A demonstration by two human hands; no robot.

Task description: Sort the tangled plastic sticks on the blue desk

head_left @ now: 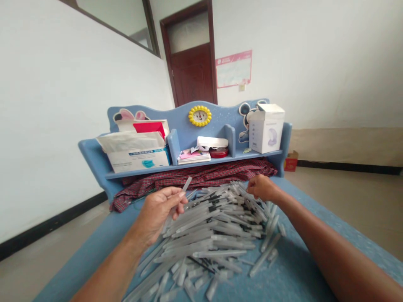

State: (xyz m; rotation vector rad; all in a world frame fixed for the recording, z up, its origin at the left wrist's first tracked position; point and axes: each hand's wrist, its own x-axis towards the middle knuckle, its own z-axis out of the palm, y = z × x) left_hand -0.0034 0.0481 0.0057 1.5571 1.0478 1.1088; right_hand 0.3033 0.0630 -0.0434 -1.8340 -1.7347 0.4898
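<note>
Pinched in the left hand [163, 206], a slim translucent plastic tube [187, 183] stands over a frosted-plastic heap [195, 237] on a speckled blue counter [280, 277]. Far right, the right hand's [263, 187] curled fingers hide any hold; a brushing wrist could scatter loose pieces.

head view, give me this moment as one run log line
left hand: pinching frosted plastic tube | right hand: at far edge of tube pile, grip unclear | pile: on blue desk
</note>
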